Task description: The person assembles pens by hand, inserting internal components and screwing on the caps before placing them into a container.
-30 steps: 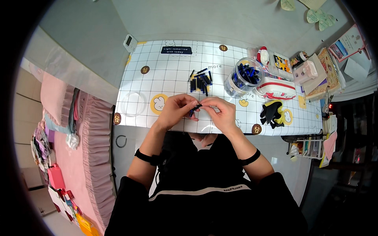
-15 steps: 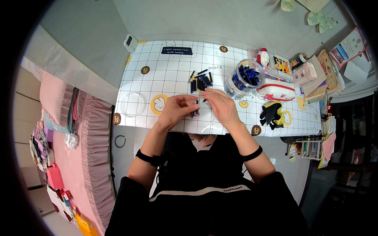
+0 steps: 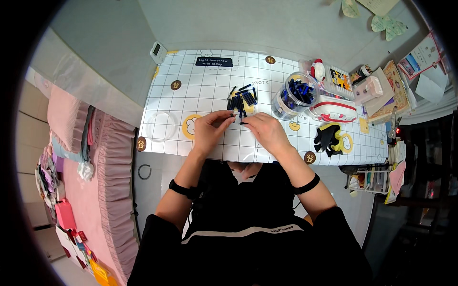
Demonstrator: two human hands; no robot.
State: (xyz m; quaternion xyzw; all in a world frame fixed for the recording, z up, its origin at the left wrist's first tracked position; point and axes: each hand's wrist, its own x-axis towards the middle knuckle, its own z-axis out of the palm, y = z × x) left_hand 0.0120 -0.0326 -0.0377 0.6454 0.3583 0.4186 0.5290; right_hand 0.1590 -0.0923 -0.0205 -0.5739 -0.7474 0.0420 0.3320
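A pile of small dark-blue tubes, which look like ink cartridges point(image 3: 248, 98), lies on the gridded tablecloth just beyond my hands. My left hand point(image 3: 209, 133) is closed at the near-left side of the pile, thumb and fingertips together; whatever they pinch is mostly hidden. My right hand point(image 3: 269, 135) pinches one short dark cartridge point(image 3: 243, 123) between thumb and fingers, a little above or on the cloth. Right of the pile stands a clear plastic jar point(image 3: 284, 110), its lid off, with many more dark-blue cartridges inside.
A clear round lid point(image 3: 161, 127) lies at the left. On the right are a white and red pouch point(image 3: 336, 109), black and yellow gloves or cloth point(image 3: 328, 139), a clear pink box point(image 3: 369, 89) and notebooks point(image 3: 389, 90). A small white timer point(image 3: 158, 52) stands at the back left corner.
The dark tubes that stood between my hands near the front have gone from there, and more now lie at the pile's near edge. My left fingertips have moved up toward the pile.
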